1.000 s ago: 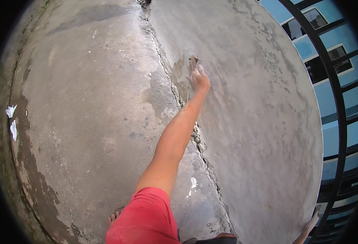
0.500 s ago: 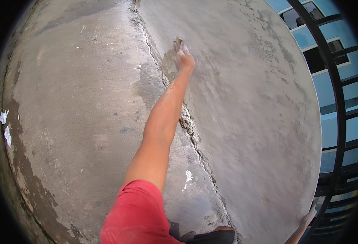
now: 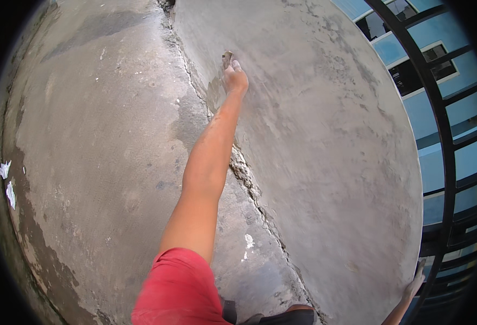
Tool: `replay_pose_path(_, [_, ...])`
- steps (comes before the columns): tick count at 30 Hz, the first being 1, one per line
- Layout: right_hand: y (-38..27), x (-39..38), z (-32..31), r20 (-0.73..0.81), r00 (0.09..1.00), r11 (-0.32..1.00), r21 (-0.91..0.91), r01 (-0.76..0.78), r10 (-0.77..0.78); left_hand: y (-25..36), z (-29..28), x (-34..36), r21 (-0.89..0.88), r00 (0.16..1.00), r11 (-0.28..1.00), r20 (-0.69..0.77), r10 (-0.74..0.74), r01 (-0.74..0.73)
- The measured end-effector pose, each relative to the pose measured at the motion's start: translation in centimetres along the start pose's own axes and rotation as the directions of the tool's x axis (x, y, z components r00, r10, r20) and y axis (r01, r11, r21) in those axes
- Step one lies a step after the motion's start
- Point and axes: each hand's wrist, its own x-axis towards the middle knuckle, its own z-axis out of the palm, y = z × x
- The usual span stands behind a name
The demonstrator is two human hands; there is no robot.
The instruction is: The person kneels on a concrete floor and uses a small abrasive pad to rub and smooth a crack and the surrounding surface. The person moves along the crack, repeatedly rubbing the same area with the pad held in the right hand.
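Left hand (image 3: 235,77), grasping a small brownish piece (image 3: 227,56) at its fingertips, has slid farther ahead along the wall (image 3: 330,162), shifting work beyond the damp patch (image 3: 214,91); right hand (image 3: 413,284) by the wall's edge, grip unclear.

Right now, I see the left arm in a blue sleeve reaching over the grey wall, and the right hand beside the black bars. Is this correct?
Not quite: the sleeve is red, not blue, as the head view shows. The left arm does reach over the grey wall, and the right hand is beside the black bars.
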Motion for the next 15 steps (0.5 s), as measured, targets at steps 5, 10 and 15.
replay_pose_path(5, [-1.1,-1.7,0.2,-0.121,0.991,0.993,-0.115,0.039,-0.053,-0.5,6.2,-14.7,-0.034,0.839,0.840,0.029,0.543,-0.542])
replay_pose_path(10, [-1.0,-2.5,-2.4,-0.092,0.996,0.997,-0.073,-0.029,0.022,2.9,7.6,-10.2,-0.001,0.935,0.936,0.049,0.353,-0.353])
replay_pose_path(15, [-1.4,-0.7,1.6,-0.073,0.997,0.999,-0.043,0.014,-0.017,2.6,2.7,-2.9,0.005,0.987,0.997,-0.139,0.077,-0.077])
